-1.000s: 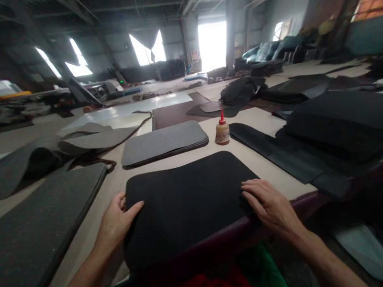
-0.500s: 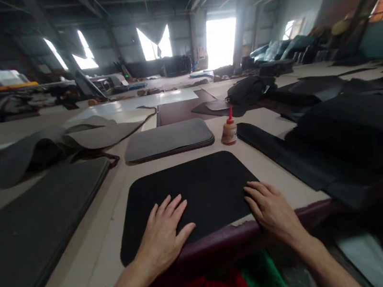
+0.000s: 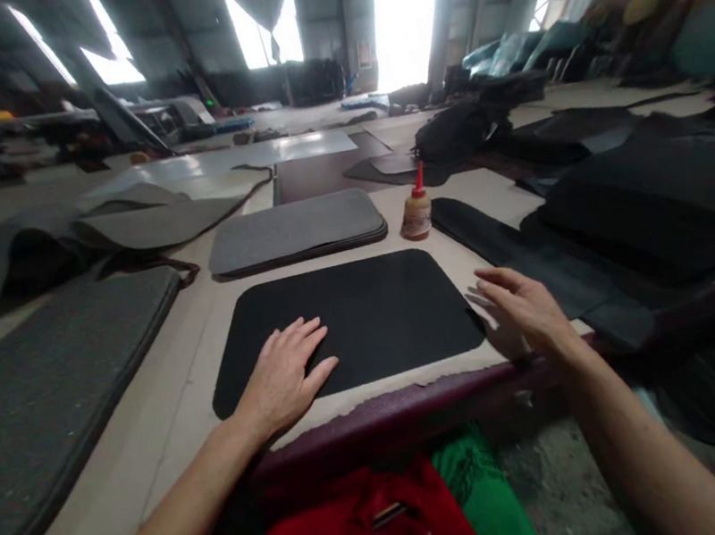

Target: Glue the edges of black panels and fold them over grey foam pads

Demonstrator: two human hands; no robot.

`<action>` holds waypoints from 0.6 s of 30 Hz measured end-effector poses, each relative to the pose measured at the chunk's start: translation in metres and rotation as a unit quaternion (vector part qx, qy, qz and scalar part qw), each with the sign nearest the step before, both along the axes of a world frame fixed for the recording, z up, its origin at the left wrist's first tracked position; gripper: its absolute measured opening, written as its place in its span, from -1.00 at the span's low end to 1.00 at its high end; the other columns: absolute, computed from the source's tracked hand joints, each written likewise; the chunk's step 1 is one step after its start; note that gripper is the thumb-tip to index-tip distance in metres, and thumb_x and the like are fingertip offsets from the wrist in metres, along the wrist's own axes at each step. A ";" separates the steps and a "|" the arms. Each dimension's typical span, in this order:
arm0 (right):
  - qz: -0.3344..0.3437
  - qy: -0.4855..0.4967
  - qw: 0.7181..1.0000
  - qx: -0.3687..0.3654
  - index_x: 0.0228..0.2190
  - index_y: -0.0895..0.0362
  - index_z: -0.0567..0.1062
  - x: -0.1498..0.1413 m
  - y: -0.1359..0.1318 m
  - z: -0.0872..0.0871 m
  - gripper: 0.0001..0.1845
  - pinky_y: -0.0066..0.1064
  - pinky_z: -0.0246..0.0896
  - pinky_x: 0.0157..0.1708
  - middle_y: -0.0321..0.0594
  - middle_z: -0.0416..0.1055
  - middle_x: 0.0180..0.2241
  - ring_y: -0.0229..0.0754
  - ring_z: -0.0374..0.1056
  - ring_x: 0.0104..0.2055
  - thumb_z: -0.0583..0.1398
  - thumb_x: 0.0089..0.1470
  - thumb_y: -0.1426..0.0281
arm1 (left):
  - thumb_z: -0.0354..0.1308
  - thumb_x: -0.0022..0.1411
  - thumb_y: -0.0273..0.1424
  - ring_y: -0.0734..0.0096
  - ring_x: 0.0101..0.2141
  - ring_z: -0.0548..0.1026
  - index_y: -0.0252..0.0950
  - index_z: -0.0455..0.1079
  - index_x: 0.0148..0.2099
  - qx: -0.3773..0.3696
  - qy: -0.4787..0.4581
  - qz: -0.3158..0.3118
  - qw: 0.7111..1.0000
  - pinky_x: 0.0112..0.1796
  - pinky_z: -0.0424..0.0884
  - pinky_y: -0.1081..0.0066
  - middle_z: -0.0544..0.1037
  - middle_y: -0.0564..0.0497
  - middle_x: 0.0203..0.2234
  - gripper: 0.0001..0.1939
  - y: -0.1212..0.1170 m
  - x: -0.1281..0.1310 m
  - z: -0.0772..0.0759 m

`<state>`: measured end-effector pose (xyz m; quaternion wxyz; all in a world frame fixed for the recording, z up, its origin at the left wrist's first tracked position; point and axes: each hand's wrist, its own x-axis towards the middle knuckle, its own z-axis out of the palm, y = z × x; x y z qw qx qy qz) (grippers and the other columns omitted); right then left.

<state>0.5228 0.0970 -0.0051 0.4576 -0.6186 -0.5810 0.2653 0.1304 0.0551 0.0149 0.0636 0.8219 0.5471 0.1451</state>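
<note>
A black rounded-corner sheet (image 3: 379, 318) lies flat on the pale tabletop in front of me. My left hand (image 3: 288, 364) rests on its left part, palm down with the fingers stretched out. Off the sheet's right edge, my right hand (image 3: 518, 301) hovers above the table, fingers extended and nothing visible in them. Behind the sheet sits a stack of grey rounded sheets (image 3: 297, 230). A squeeze bottle with a red nozzle (image 3: 416, 215) stands upright just right of that stack, beyond reach of both hands' present positions.
On the left lies a large dark grey stack of sheets (image 3: 64, 386), with curled grey material (image 3: 146, 219) behind it. Black folded material (image 3: 667, 209) covers the right side. A dark bag-like bundle (image 3: 455, 134) sits farther back. The table's maroon front edge (image 3: 407, 409) runs close to me.
My right hand has lifted off the black sheet and moved right and away from me. The sheet now lies squarer, back from the table edge. My left hand stays on it. The view has tilted down.
</note>
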 end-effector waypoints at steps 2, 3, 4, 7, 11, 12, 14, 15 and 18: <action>-0.019 0.027 0.999 -0.020 -0.07 0.14 0.58 0.009 0.013 0.006 -0.47 -0.13 0.37 -0.06 -0.06 0.54 -0.11 0.04 0.45 -0.09 0.27 0.03 0.05 | 0.06 0.37 -0.10 0.01 0.32 0.19 -0.22 0.39 0.23 0.006 -0.013 -0.008 1.000 0.32 0.01 -0.11 0.35 -0.14 0.28 -0.51 -0.002 0.008 0.001; -0.018 0.037 0.999 -0.017 -0.09 0.16 0.58 0.010 0.020 0.009 -0.47 -0.15 0.36 -0.06 -0.06 0.55 -0.13 0.03 0.45 -0.10 0.28 0.00 0.07 | 0.07 0.37 -0.10 0.03 0.32 0.20 -0.22 0.39 0.22 0.008 -0.017 -0.020 1.000 0.32 0.01 -0.09 0.36 -0.14 0.27 -0.51 -0.003 0.013 0.001; -0.014 0.048 0.999 -0.013 -0.10 0.17 0.58 0.011 0.026 0.012 -0.48 -0.16 0.36 -0.06 -0.07 0.55 -0.14 0.02 0.46 -0.11 0.29 -0.01 0.09 | 0.07 0.37 -0.10 0.04 0.32 0.20 -0.22 0.38 0.23 0.007 -0.018 -0.037 0.999 0.33 0.02 -0.08 0.36 -0.13 0.27 -0.50 -0.004 0.018 0.001; -0.001 0.060 0.998 -0.010 -0.10 0.19 0.58 0.008 0.050 0.019 -0.51 -0.22 0.35 -0.06 -0.09 0.55 -0.17 -0.04 0.45 -0.14 0.29 0.00 0.15 | 0.05 0.38 -0.06 0.07 0.34 0.15 -0.18 0.31 0.30 -0.008 -0.009 -0.077 0.997 0.33 -0.01 -0.07 0.29 -0.09 0.31 -0.46 -0.007 0.031 0.000; 0.015 0.025 0.999 -0.016 -0.05 0.18 0.52 -0.003 0.094 0.023 -0.56 -0.30 0.36 -0.06 -0.09 0.51 -0.05 -0.08 0.44 -0.06 0.26 0.07 0.21 | 0.03 0.39 -0.04 0.08 0.34 0.16 -0.12 0.30 0.31 -0.022 -0.004 -0.076 0.997 0.34 -0.02 -0.08 0.28 -0.05 0.32 -0.46 -0.008 0.033 -0.003; 0.014 0.017 1.000 -0.015 -0.02 0.20 0.49 -0.007 0.106 0.023 -0.54 -0.30 0.36 -0.07 -0.06 0.50 -0.03 -0.09 0.44 -0.04 0.26 0.08 0.22 | 0.02 0.39 -0.04 0.08 0.33 0.17 -0.11 0.30 0.30 -0.022 -0.005 -0.075 0.997 0.34 -0.01 -0.09 0.28 -0.05 0.32 -0.47 -0.007 0.031 -0.004; 0.003 0.001 1.000 -0.007 0.05 0.23 0.42 -0.018 0.131 0.022 -0.45 -0.29 0.35 -0.05 0.02 0.46 0.02 -0.07 0.43 -0.02 0.29 0.06 0.24 | 0.03 0.39 -0.05 0.07 0.33 0.18 -0.07 0.30 0.30 -0.020 -0.007 -0.073 0.997 0.33 0.01 -0.11 0.28 -0.02 0.33 -0.49 -0.007 0.029 -0.005; -0.005 -0.009 1.000 -0.002 0.07 0.25 0.39 -0.023 0.142 0.022 -0.39 -0.27 0.34 -0.03 0.06 0.44 0.04 -0.05 0.43 0.00 0.31 0.04 0.24 | 0.03 0.39 -0.06 0.07 0.33 0.18 -0.06 0.30 0.30 -0.019 -0.009 -0.073 0.997 0.33 0.02 -0.12 0.28 -0.01 0.32 -0.49 -0.007 0.028 -0.006; -0.025 -0.046 0.999 0.008 0.03 0.26 0.38 -0.040 0.172 0.021 -0.30 -0.19 0.33 -0.01 0.14 0.43 0.02 0.05 0.42 0.00 0.42 -0.09 0.23 | 0.04 0.39 -0.07 0.05 0.32 0.20 -0.03 0.30 0.30 -0.016 -0.016 -0.070 0.997 0.32 0.05 -0.15 0.28 0.00 0.32 -0.50 -0.006 0.027 -0.007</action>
